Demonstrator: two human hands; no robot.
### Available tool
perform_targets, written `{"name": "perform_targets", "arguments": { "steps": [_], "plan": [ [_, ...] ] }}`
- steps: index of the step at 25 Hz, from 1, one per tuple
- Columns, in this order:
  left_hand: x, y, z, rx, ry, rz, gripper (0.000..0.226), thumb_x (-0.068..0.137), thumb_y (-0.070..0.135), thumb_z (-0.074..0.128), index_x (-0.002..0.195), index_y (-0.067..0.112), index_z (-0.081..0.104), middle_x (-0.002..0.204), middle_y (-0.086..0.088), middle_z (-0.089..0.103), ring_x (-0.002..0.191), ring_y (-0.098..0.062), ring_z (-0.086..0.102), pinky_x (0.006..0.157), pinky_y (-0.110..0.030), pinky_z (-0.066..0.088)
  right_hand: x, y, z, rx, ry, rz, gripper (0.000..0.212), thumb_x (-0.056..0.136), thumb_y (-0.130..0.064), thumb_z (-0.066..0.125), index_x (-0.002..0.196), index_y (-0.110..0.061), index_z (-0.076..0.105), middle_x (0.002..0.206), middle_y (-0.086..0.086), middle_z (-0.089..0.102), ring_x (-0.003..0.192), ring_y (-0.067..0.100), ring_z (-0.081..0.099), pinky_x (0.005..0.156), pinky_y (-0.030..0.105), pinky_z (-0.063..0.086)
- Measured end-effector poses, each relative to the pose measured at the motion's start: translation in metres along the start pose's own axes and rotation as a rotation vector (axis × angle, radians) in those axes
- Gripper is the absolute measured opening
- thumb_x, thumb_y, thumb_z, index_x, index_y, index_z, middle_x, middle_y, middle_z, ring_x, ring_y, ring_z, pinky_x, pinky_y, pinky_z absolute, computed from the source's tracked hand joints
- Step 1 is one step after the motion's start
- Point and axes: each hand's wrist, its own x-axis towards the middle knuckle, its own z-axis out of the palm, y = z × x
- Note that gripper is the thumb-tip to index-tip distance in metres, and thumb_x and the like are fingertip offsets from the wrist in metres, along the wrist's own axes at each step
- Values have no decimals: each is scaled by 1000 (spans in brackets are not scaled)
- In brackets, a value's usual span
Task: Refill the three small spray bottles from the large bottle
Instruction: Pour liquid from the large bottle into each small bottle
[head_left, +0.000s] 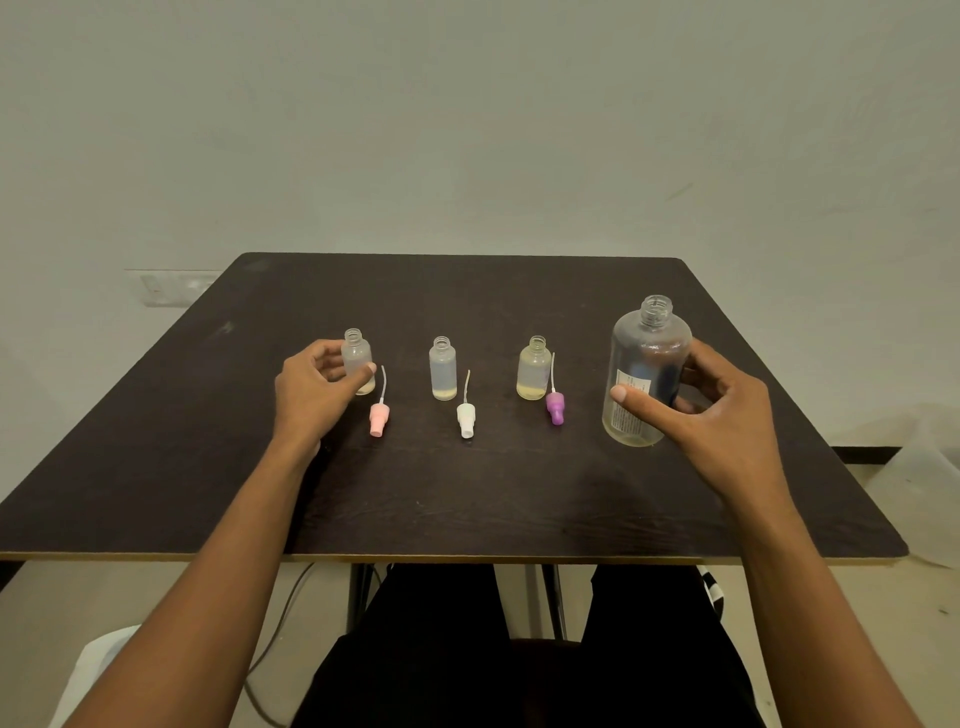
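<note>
Three small clear bottles stand uncapped in a row on the dark table (467, 499). My left hand (311, 387) grips the left small bottle (356, 358) with thumb and fingers. The middle small bottle (443, 370) and the right small bottle (533, 370) each hold a little yellowish liquid at the bottom. A spray cap with a tube lies by each: pink (379, 415), white (466, 418), purple (555, 405). My right hand (711, 410) holds the large clear bottle (647, 358), which is uncapped, upright on the table and nearly empty.
The table's front edge (452, 558) runs across the lower view, with my legs below it. A plain wall stands behind the table. A cable (280, 623) hangs under the table at the left. Crumpled plastic (919, 483) lies on the floor at the right.
</note>
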Motion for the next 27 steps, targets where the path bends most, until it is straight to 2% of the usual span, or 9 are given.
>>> {"name": "perform_targets", "arguments": {
  "steps": [4,10,12,15,18,20,23,25,27],
  "plan": [
    [0,-2,1,-13,1,-10,31,81,21,90,106,32,74,101,15,79,93,4,75,88,-24,59,-2,1,-2,1,14,14,85,69,-57,85,145,-28,62,136,-7,70,125,16,66,108,42,57],
    [0,-2,0,3,0,-15,36,83,23,90,114,29,74,104,15,78,97,5,74,96,-32,60,-4,4,-3,22,22,33,86,68,-57,85,145,-28,62,136,-7,70,126,16,66,107,41,56],
    [-1,-1,0,13,-8,-15,45,82,25,91,122,29,71,108,15,77,99,4,73,99,-34,60,-4,4,-3,27,19,33,87,67,-58,85,145,-28,62,135,-7,70,125,15,66,106,38,57],
    [-2,4,-3,-1,-4,-16,78,81,33,92,148,26,53,136,7,68,124,-7,65,111,-38,53,-3,4,-2,30,14,36,88,66,-59,84,146,-27,61,134,-8,70,124,14,66,105,37,57],
    [-5,21,-6,72,46,62,97,80,54,88,158,36,33,163,10,44,149,-17,43,120,-37,38,-3,5,-3,34,11,33,90,65,-61,84,146,-28,61,134,-9,70,124,13,66,105,36,57],
    [-9,37,-8,103,56,152,100,77,67,82,158,42,29,167,14,35,151,-9,34,119,-33,31,-3,5,-4,31,12,35,90,66,-59,85,147,-28,60,135,-8,70,125,14,66,106,39,57],
    [-19,64,-4,77,43,218,94,79,68,80,157,46,31,165,22,32,143,1,28,120,-34,31,-2,7,-5,35,24,38,88,67,-58,86,147,-28,60,135,-8,70,125,14,66,106,40,57],
    [-28,83,1,50,28,279,89,82,64,79,156,45,35,159,29,34,143,8,30,121,-30,32,-2,8,-7,42,29,41,87,68,-57,86,146,-30,61,132,-13,70,122,10,67,104,33,57],
    [-40,102,11,3,-24,382,85,85,58,80,157,39,38,160,26,39,147,9,34,122,-27,32,-2,9,-9,54,30,38,87,66,-61,85,145,-33,61,125,-23,68,117,2,66,97,19,56]
  ]
}}
